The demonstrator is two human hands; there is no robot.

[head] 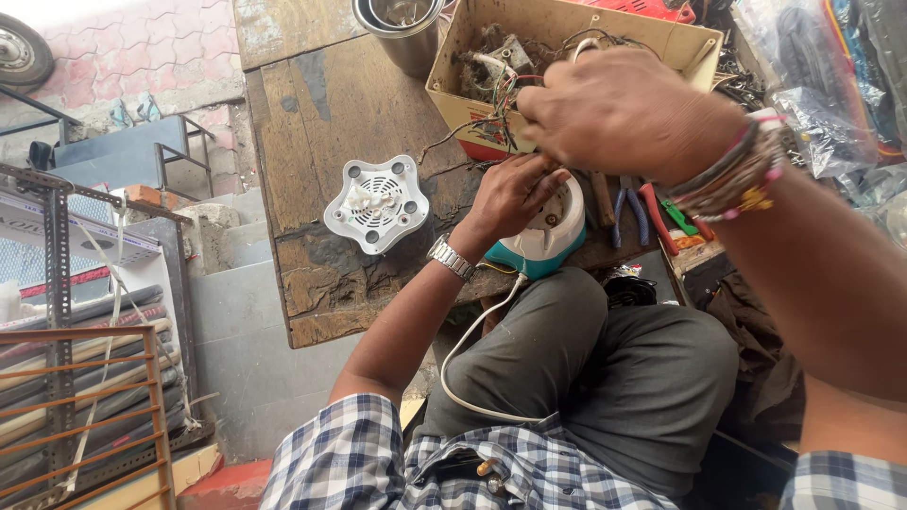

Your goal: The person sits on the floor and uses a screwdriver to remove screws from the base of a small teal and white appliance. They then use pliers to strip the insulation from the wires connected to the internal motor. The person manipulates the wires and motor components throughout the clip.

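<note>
Here left hand (510,194) steadies white-teal appliance base (553,236), cord trailing.

Both hands meet ahead of the lap: the left hand (511,194) curls palm-down, fingers bent, the right hand (619,113) fisted just above it.

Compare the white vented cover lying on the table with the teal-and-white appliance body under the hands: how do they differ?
The white vented cover lies flat and alone on the wooden table, untouched; the teal-and-white appliance body sits at the table's edge, gripped by the left hand, with the right hand above it. The cover is all white and lobed; the body is rounded, teal below, trailing a white cord. Both are plastic-looking.
</note>
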